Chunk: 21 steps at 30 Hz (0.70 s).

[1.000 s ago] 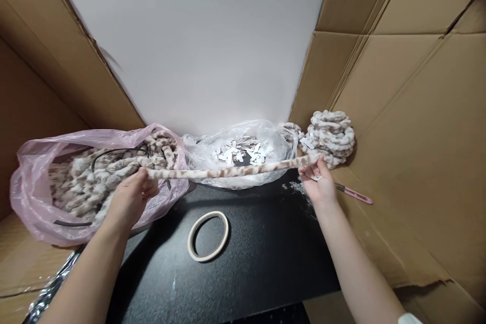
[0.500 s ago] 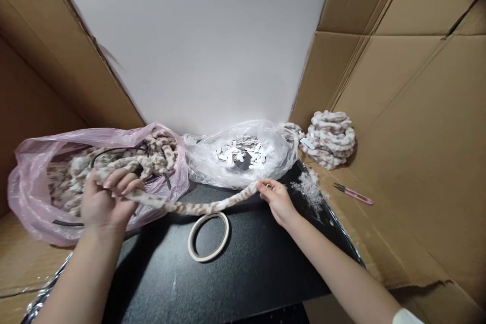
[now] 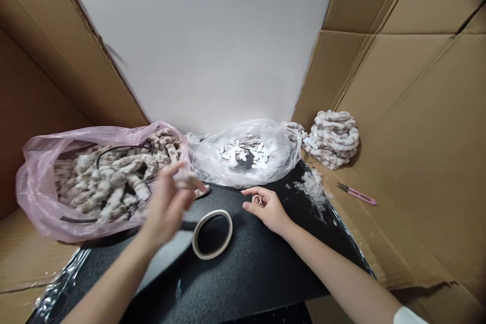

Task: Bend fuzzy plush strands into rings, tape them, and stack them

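My left hand (image 3: 169, 205) is blurred by motion over the left part of the black table (image 3: 243, 268). Its fingers are bent around a furry white-and-brown strip (image 3: 186, 181), whose end shows just past the fingertips. To the right, my right hand (image 3: 268, 210) has its thumb and forefinger apart, while the other fingers curl around a small pale ring-shaped thing (image 3: 257, 200). Between the hands, a roll of masking tape (image 3: 229, 239) lies flat on the table.
A pink plastic bag (image 3: 34, 192) full of furry strips lies at the left. Behind the hands, a clear bag (image 3: 212, 174) holds white tags. Coiled furry strips (image 3: 334, 139), fluff (image 3: 313, 187) and pink thread snips (image 3: 357, 194) are at the right. Cardboard walls (image 3: 417, 126) flank the table.
My left hand has moved right, from over the pink bag. My right hand has let go of the furry strip, which no longer stretches between the hands.
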{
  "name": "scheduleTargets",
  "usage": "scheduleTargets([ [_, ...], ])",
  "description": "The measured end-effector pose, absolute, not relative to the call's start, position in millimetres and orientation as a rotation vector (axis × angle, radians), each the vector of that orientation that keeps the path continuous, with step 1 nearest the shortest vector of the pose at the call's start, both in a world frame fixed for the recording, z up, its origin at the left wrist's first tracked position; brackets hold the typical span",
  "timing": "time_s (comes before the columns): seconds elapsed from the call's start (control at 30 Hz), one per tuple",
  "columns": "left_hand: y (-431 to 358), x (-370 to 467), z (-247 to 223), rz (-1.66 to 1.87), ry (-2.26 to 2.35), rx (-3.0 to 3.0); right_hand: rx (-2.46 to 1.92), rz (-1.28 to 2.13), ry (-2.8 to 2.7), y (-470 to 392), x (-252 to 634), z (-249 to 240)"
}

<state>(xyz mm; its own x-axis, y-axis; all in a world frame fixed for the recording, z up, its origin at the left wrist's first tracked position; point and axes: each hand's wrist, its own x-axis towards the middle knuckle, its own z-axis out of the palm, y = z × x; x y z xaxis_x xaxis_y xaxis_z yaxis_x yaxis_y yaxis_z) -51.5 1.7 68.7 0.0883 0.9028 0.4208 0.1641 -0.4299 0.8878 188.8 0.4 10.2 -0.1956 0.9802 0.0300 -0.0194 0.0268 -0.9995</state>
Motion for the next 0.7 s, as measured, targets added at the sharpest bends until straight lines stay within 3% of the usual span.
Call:
scheduleTargets([
  [0.07,-8,-23,55,0.961,1.048,1.859,-1.052,1.348,-1.348,-2,187,11],
  [0.13,-13,-3,46,0.771,1.013,1.921,-1.055,1.362,-1.336,-4,185,9],
  [0.7,-14,-7,41,0.586,1.119,2.018,-0.970,1.332,-1.161,-4,176,4],
])
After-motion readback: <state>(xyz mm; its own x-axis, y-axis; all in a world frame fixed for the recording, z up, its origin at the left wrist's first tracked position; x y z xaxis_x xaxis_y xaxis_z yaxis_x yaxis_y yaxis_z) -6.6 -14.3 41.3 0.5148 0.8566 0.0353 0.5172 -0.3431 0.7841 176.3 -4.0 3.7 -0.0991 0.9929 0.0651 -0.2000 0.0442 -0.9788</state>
